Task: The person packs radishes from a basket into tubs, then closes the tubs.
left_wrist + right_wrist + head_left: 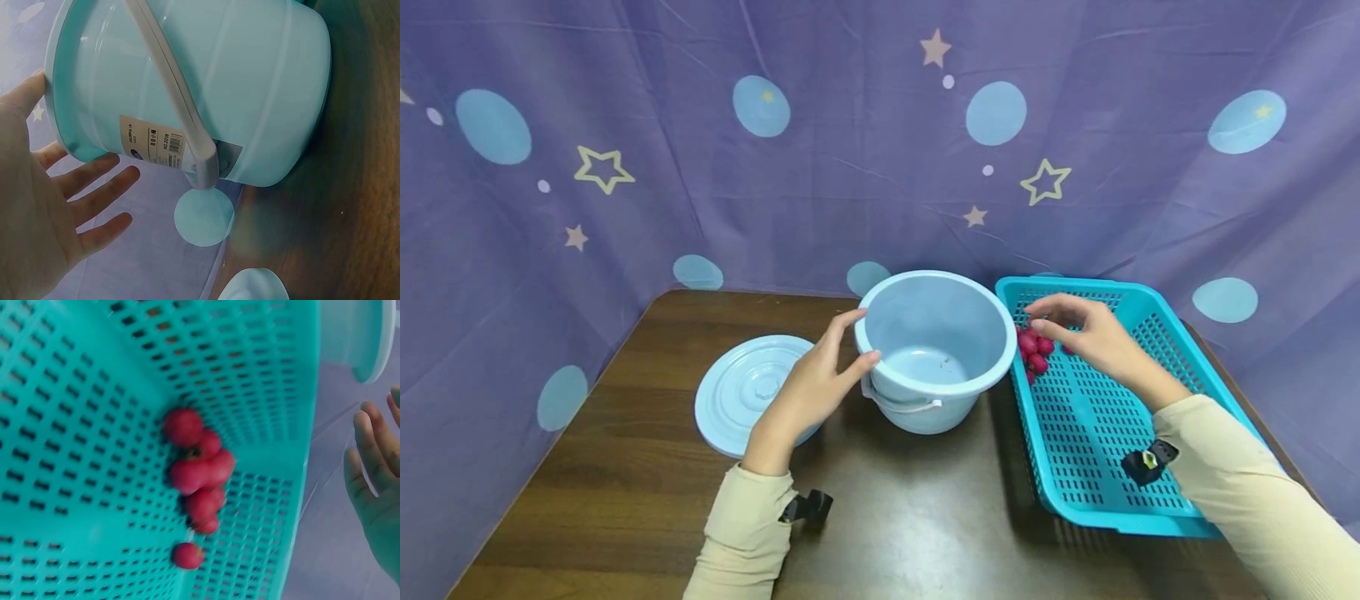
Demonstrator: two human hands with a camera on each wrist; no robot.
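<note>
A light blue bucket [935, 410] stands upright on the table, its handle hanging down at the front. My left hand [811, 385] touches the left side of its rim with thumb and index finger; in the left wrist view the other fingers are spread beside the bucket. To the right, my right hand [1086, 333] hovers above the far left part of a turquoise basket [1138, 521], fingers loosely bent. Several small round red fruits or radishes [190, 477] lie in the basket's corner. No held thing shows clearly at the right hand, whose fingertips are partly cut off in the right wrist view.
A light blue round lid [730, 400] lies flat on the brown wooden table [625, 467], left of the bucket and partly behind my left forearm. A purple patterned curtain [865, 142] hangs right behind the table. The basket stands close beside the bucket.
</note>
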